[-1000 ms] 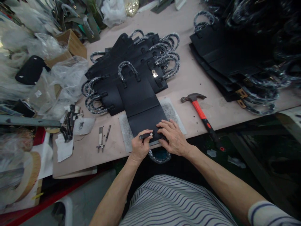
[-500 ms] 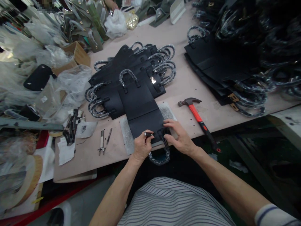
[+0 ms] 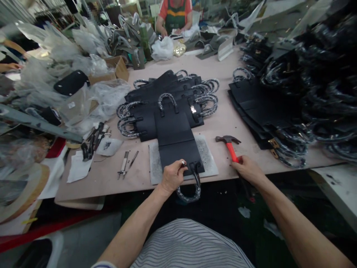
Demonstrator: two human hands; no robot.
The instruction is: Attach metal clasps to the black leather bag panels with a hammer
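A black bag panel point(image 3: 178, 147) lies over a pale speckled slab point(image 3: 208, 156) at the table's front edge. Its near handle point(image 3: 189, 197), wrapped in clear film, hangs past the edge; its far handle point(image 3: 167, 96) rests on the stack behind. My left hand point(image 3: 173, 175) is closed over the panel's near end, pinching a short metal punch point(image 3: 183, 163), most of it hidden by the fingers. To the right, my right hand point(image 3: 247, 169) grips the handle of a claw hammer point(image 3: 230, 147) with a red and black handle. The hammer's head lies on the table.
Stacked black bag panels point(image 3: 164, 83) lie behind, with a larger pile point(image 3: 267, 100) at right. Slim metal tools point(image 3: 124, 165) lie left, near plastic wrapping point(image 3: 106, 95) and a cardboard box point(image 3: 119, 69). A co-worker point(image 3: 175, 18) sits across the table.
My right hand has left the panel's near handle, moved right and taken hold of the hammer. My left hand stays at the panel with the punch. The view has tilted up, showing the co-worker.
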